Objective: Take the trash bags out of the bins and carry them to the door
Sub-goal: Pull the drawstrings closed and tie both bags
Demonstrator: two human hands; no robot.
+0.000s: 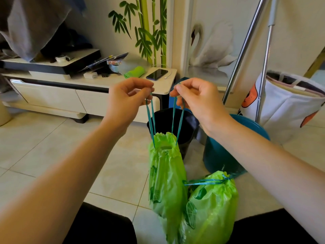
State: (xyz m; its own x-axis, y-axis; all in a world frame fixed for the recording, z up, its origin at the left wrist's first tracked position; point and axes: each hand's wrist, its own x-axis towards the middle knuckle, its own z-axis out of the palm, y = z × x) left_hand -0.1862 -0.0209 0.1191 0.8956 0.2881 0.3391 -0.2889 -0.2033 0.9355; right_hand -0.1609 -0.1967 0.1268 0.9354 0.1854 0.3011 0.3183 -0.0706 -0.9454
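Note:
A green trash bag (pixel 166 175) hangs in the air in front of me by its two teal drawstring loops, its mouth gathered. My left hand (pixel 126 99) pinches the left loop (pixel 150 118). My right hand (pixel 195 97) pinches the right loop (pixel 178 118). Behind the hanging bag stands a black bin (pixel 188 124), and to its right a teal bin (pixel 219 155). A second green trash bag (pixel 212 206), tied with a teal string, sits on the tiled floor at the lower right, touching the hanging one.
A low white TV cabinet (pixel 84 95) runs along the left wall, with a phone (pixel 157 74) and a roll of green bags (pixel 134 72) on top. Metal poles (pixel 246 50) and a white laundry basket (pixel 288 103) stand at the right. My dark-clad knees fill the bottom edge.

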